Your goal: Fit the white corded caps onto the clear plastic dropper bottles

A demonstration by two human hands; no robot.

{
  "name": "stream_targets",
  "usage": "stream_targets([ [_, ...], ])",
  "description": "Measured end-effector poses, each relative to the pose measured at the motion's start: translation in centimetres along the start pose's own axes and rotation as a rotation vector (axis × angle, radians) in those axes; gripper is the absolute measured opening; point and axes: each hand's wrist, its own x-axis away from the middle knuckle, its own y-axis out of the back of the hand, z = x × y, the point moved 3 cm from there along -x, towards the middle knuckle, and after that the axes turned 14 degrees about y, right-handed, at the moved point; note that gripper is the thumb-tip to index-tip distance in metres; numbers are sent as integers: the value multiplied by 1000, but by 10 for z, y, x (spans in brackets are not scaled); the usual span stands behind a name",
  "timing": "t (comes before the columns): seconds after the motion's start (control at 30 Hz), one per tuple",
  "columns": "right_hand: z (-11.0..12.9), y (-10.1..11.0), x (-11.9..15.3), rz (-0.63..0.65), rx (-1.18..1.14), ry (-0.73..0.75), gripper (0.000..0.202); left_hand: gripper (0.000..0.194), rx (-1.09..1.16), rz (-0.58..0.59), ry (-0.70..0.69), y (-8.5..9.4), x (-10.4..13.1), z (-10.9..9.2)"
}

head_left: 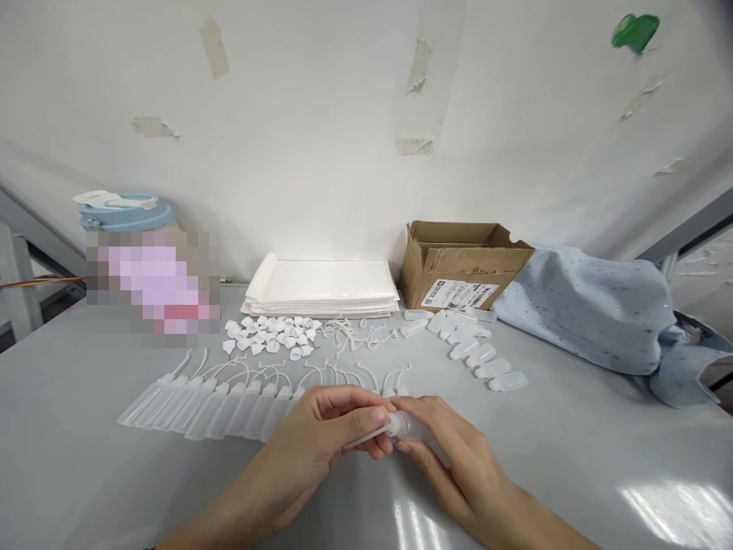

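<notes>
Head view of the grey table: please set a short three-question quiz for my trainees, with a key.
1. True or false: the open brown cardboard box stands to the right of the stack of flat white packets.

2. The right hand holds:
A. the cardboard box
B. a translucent plastic bottle
C. the stack of packets

3. Which lies nearer the person: the row of slim translucent plastic bottles or the cluster of small white plastic caps?

Key: 1. True. 2. B. 3. The row of bottles.

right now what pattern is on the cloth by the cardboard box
The cloth is pale blue-grey with small scattered specks, best seen in the head view.
</notes>
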Motion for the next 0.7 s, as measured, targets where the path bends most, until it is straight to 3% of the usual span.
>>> stream_targets([
  [0.3,6,0,-5,27,49,128,48,19,78,32,45,-2,0,4],
  [0.57,5,1,-9,24,45,162,36,25,63,5,86,-5,0,5],
  [0.7,6,3,-9,28,38,90,29,25,8,-39,52,-5,3,3],
])
